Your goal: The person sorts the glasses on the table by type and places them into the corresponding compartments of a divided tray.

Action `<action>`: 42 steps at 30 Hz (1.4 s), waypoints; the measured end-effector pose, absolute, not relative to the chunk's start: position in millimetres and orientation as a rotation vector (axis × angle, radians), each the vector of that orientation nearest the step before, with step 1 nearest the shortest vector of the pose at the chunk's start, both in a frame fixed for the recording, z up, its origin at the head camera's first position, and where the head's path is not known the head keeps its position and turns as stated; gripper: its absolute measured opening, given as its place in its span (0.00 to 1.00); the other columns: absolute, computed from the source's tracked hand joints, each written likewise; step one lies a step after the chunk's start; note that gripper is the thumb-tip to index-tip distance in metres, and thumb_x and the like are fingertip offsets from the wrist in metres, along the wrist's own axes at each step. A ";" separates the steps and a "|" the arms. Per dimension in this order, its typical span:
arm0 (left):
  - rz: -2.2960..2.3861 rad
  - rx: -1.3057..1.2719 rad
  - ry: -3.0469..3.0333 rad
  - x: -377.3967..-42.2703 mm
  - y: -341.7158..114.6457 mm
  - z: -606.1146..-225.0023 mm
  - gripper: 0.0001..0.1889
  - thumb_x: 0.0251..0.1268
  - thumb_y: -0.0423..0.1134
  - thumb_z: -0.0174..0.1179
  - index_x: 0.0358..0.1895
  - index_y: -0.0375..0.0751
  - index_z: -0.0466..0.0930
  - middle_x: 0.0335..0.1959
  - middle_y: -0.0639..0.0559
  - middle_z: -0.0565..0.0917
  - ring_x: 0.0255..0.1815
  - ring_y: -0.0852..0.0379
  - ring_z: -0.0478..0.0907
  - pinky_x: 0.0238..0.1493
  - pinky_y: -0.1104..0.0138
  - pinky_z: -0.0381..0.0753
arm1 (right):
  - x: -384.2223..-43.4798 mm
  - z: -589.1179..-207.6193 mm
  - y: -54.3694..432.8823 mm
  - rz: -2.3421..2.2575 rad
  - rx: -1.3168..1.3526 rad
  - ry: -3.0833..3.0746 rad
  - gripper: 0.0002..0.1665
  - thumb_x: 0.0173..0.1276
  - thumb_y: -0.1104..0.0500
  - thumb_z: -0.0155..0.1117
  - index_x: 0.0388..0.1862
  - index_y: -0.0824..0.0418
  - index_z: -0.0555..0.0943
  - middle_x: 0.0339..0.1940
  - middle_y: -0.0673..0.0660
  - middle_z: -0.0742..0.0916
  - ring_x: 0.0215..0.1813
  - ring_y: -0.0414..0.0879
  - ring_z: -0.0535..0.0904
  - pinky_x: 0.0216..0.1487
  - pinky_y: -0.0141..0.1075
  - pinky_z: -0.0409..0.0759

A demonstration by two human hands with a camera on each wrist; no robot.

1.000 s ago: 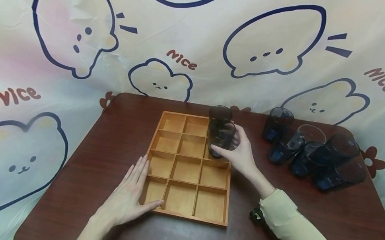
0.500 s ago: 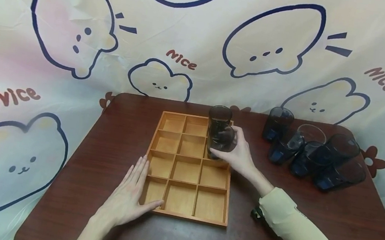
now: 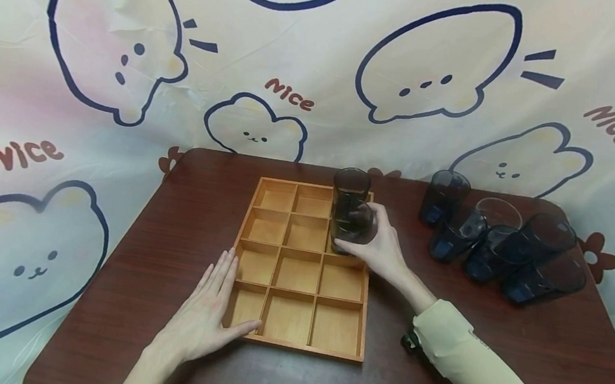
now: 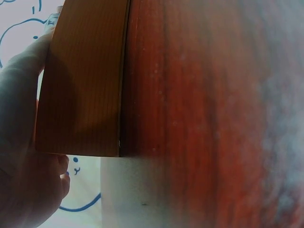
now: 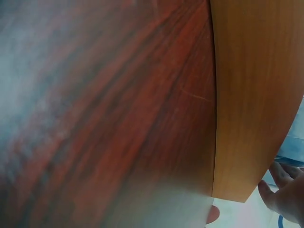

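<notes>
In the head view my right hand [image 3: 384, 246] grips a dark tinted drinking glass [image 3: 356, 220], thumb in front and fingers round its right side. That glass stands in the right column of a divided wooden box [image 3: 297, 274], second row from the back. Directly behind it, a similar dark glass [image 3: 352, 179] occupies the back right compartment. My left hand [image 3: 196, 322] lies with fingers extended along the box's left side, its thumb over the front left corner. The left wrist view shows this hand against the outer wall of the box [image 4: 85, 95].
Several more dark glasses [image 3: 455, 232] stand close together on the right of the brown table [image 3: 178, 214], with a paler rim [image 3: 500, 210] among them. A cartoon-printed curtain [image 3: 325, 47] hangs behind the table. A small black object [image 3: 410, 342] sits beside the right cuff.
The glass in my right hand has come down slightly within its compartment, and the hand has shifted a little with it. My left hand stays in place on the box.
</notes>
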State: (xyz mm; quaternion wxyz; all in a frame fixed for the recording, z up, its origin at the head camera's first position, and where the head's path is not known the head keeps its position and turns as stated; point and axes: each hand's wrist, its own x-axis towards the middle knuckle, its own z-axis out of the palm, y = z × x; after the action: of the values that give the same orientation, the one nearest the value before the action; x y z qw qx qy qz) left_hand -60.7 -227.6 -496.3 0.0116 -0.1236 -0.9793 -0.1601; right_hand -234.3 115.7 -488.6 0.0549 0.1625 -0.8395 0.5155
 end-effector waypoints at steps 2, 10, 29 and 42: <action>-0.500 -0.389 -3.053 -60.8 -227.6 -496.2 0.66 0.67 0.74 0.67 0.90 0.31 0.45 0.94 0.36 0.45 0.95 0.39 0.45 0.94 0.44 0.52 | -235.0 -489.7 116.2 1.559 0.496 -2.550 0.52 0.55 0.58 0.91 0.73 0.60 0.70 0.63 0.65 0.89 0.67 0.61 0.85 0.68 0.58 0.83; -0.510 -0.385 -3.057 -61.2 -227.6 -496.7 0.66 0.67 0.75 0.65 0.90 0.32 0.45 0.94 0.38 0.44 0.95 0.40 0.44 0.95 0.47 0.48 | -235.8 -493.2 116.5 1.556 0.510 -2.549 0.51 0.56 0.57 0.91 0.73 0.61 0.70 0.64 0.65 0.88 0.66 0.61 0.85 0.65 0.57 0.84; -0.527 -0.382 -3.048 -59.3 -227.5 -496.6 0.64 0.69 0.76 0.63 0.91 0.34 0.45 0.94 0.38 0.45 0.95 0.39 0.45 0.97 0.60 0.36 | -215.0 -483.6 142.2 1.538 0.459 -2.672 0.58 0.65 0.49 0.86 0.86 0.56 0.62 0.84 0.64 0.73 0.87 0.62 0.67 0.86 0.69 0.66; -0.511 -0.386 -3.034 -58.5 -226.7 -496.6 0.65 0.69 0.76 0.63 0.91 0.33 0.45 0.94 0.37 0.46 0.95 0.38 0.46 0.93 0.69 0.25 | -178.6 -478.7 183.1 1.694 0.443 -2.525 0.50 0.72 0.60 0.79 0.86 0.56 0.63 0.83 0.64 0.76 0.85 0.60 0.70 0.87 0.60 0.67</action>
State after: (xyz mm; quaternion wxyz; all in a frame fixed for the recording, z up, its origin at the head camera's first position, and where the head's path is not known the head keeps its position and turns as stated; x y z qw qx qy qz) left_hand -58.5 -226.7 -496.6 0.0205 -0.1245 -0.9782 -0.1647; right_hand -178.6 183.1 -478.7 0.0345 0.1439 -0.8213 0.5509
